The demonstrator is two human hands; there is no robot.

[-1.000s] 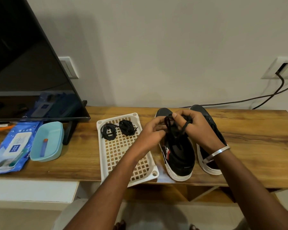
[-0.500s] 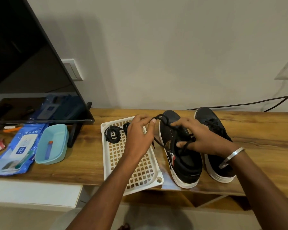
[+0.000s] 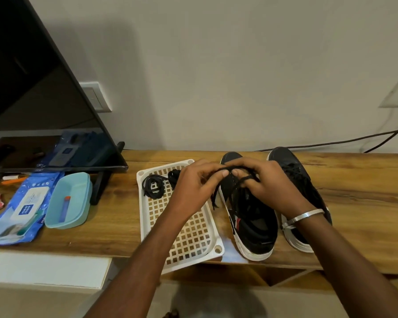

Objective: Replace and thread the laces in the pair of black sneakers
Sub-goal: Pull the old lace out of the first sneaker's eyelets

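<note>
at the far left of the frame a blue wet-wipes pack (image 3: 19, 208) lies flat on the bench (image 3: 354, 191); its white label carries a small blue logo too blurred to read. beside it sits a pale blue tub (image 3: 67, 200) with a small tube inside, below the edge of a television (image 3: 32, 99). at centre a white lattice tray (image 3: 193, 226) holds two coiled black laces (image 3: 153, 185), likely kept there so the spares stay together and within reach. the left hand (image 3: 193, 189) and right hand (image 3: 267, 184) meet fingertip to fingertip above the left sneaker (image 3: 251, 214), both pinching its black lace (image 3: 237, 177), loose ends dangling, probably working it through the eyelets. a red and white mark on that shoe's side is unreadable. the right sneaker (image 3: 294, 171) stands just beside it, laced, with the right wrist's metal bangle (image 3: 301, 218) over it.
</note>
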